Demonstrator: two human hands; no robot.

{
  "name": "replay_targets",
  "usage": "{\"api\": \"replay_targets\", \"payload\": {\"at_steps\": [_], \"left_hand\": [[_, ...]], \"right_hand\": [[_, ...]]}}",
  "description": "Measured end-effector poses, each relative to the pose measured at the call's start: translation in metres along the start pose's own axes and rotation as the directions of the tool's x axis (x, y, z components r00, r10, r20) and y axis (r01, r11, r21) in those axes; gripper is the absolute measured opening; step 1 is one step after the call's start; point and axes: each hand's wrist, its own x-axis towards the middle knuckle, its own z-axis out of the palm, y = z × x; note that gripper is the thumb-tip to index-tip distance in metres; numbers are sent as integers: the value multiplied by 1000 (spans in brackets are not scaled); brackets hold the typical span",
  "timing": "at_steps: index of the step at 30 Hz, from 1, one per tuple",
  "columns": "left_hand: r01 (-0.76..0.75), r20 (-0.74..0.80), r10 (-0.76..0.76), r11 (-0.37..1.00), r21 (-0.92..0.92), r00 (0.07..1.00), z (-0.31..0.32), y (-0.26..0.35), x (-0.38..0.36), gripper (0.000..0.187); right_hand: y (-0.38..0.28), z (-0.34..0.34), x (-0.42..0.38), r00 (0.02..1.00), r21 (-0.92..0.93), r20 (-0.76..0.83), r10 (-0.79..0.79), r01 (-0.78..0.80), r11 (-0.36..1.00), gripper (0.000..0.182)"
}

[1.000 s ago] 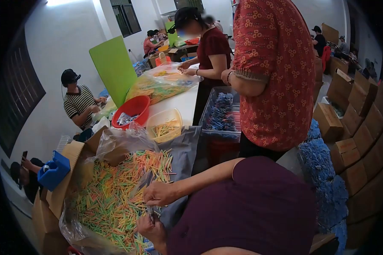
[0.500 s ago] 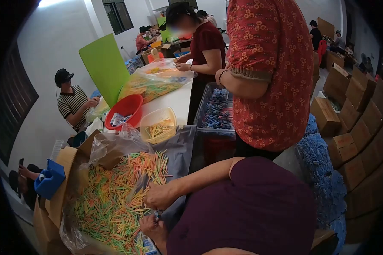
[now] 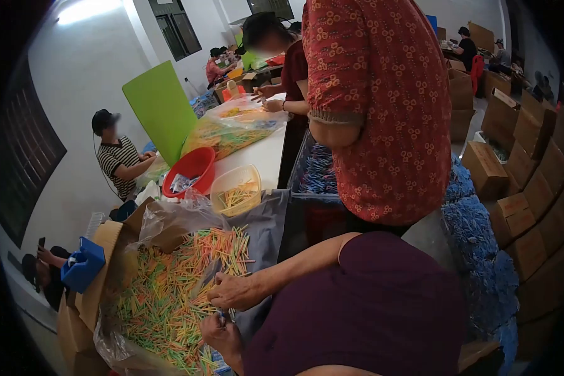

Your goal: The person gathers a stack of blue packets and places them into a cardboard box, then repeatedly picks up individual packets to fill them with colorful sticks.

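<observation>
My right hand [image 3: 235,291], the upper one, is closed with its fingertips together at the near edge of the heap of coloured sticks [image 3: 169,294]. Just below it, my left hand [image 3: 222,338] is also closed, its fingers bent towards the right one. A small dark-blue and whitish item [image 3: 225,315] shows between the two hands; its shape is too small to tell. Beside my left hand lies a blue and white packet [image 3: 219,362], partly hidden. The sticks are orange, yellow and green, in a clear plastic liner.
Beyond the heap stand a yellow tub [image 3: 237,194] of sticks and a red bowl [image 3: 191,172] of packets. A person in a red patterned top [image 3: 388,113] stands close by, near a crate [image 3: 316,172]. Blue bundles [image 3: 473,232] and cartons [image 3: 482,169] line the right side.
The view has shifted slightly. The patterned top now covers more of the crate and the person behind. Both my hands remain close together, with the fingers slightly moved.
</observation>
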Motion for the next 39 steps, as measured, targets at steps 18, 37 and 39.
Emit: {"api": "replay_targets", "payload": {"at_steps": [18,37,39], "left_hand": [[337,-154,-403,881,-333,902,-54,14,-57,14],[575,-459,-521,818,-25,720,-92,17,-108,42],[503,-472,-406,859,94,783,-90,19,-101,47]], "right_hand": [[7,-64,44,974,634,-170,153,-10,773,10],[-7,25,114,871,867,358,-337,-176,466,55],[-27,23,105,831,877,398,-387,-221,427,57]]}}
